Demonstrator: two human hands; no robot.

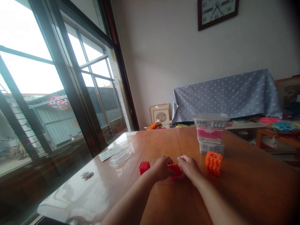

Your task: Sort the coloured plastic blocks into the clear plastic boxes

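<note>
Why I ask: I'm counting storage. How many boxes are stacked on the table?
3: the top box, the middle box showing pink, and the pale bottom box. Anything behind the stack would be hidden.

Up on the wall (159, 47) hangs a clock (218, 12); framed pictures (161, 116) and a spotted cloth (225, 97) sit beyond the table (161, 143)'s far edge.
</note>
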